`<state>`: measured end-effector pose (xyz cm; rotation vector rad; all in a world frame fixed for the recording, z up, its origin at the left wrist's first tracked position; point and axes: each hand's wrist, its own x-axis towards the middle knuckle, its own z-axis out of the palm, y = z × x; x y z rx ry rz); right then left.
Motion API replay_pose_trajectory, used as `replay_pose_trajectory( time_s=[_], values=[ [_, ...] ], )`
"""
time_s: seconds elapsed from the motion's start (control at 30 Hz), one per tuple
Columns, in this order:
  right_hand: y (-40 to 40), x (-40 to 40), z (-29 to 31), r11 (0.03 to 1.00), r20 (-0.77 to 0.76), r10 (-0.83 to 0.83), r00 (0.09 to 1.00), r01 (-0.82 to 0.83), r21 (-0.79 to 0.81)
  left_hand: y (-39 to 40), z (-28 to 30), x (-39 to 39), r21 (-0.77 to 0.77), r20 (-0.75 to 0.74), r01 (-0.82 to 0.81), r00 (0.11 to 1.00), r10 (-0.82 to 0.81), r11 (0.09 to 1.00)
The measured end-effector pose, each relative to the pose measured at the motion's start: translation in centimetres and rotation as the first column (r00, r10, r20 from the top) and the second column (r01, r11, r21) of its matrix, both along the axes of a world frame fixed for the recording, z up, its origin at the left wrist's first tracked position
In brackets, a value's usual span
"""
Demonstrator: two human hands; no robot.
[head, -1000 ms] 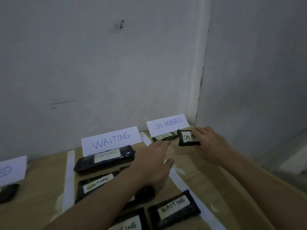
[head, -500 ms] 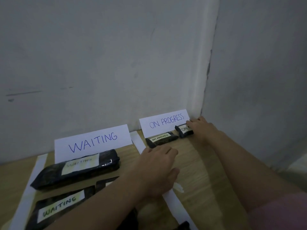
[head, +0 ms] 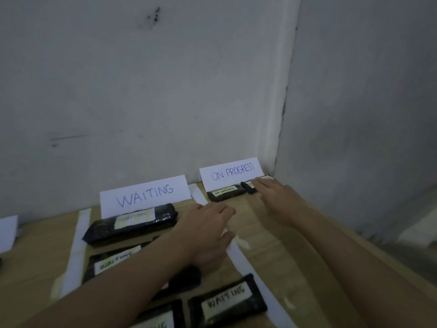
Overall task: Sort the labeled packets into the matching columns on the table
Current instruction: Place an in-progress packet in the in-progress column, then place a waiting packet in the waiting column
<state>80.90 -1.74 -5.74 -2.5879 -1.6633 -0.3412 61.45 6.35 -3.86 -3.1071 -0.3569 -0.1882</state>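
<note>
Since earlier, right hand (head: 275,195) stays flat-fingered on "ON PROGRESS" packet (head: 250,187); left hand (head: 208,229) relaxed.

Pale matt wood-grain counter (head: 279,245). Glossy crinkled black plastic packets (head: 132,224), matt white paper labels. Beside them, white paper strip (head: 238,254), matt. Rough grey plastered wall (head: 142,91) behind.

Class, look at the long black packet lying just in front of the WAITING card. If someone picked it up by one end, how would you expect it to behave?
The long black packet looks like a soft, filled plastic wrapper, so it would probably sag somewhat rather than stay rigid. Its glossy film reflects light, so it may slip in the fingers. It lies flat and low on the table, so a push would likely slide it, not roll or tip it.
</note>
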Motion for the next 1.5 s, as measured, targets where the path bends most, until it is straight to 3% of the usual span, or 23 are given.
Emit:
replay_pose_trajectory(
  time_s=[0.3, 0.63, 1.1, 1.37, 1.5],
  values=[
    [-8.1, -13.9, 3.2, 0.965, -0.116, 0.261, 0.958, -0.255, 0.067, -3.5, 2.1, -11.5, 0.117, -0.046, -0.038, 0.998, 0.043, 0.992],
    [-14.1, -26.4, 3.5, 0.897, -0.198, 0.441, 0.875, -0.429, 0.103, -8.1, 2.2, -23.6, 0.089, -0.008, 0.016, 1.000, -0.015, 0.996],
    [-19.1, -29.2, 1.0, 0.866, -0.152, 0.413, 0.898, -0.439, -0.240, -12.5, -0.1, -27.5, 0.021, -0.041, 0.080, 0.996, -0.079, 0.997],
    [-18.0, -28.0, 2.1, 0.883, -0.081, 0.468, 0.880, -0.464, 0.068, -12.8, 0.4, -27.0, -0.155, 0.032, 0.051, 0.998, -0.047, 0.987],
    [-17.5, -27.5, 2.7, 0.889, -0.054, 0.444, 0.895, -0.432, 0.151, -11.4, 0.8, -26.7, -0.296, 0.143, -0.011, 0.988, 0.056, 0.955]
  ],
)
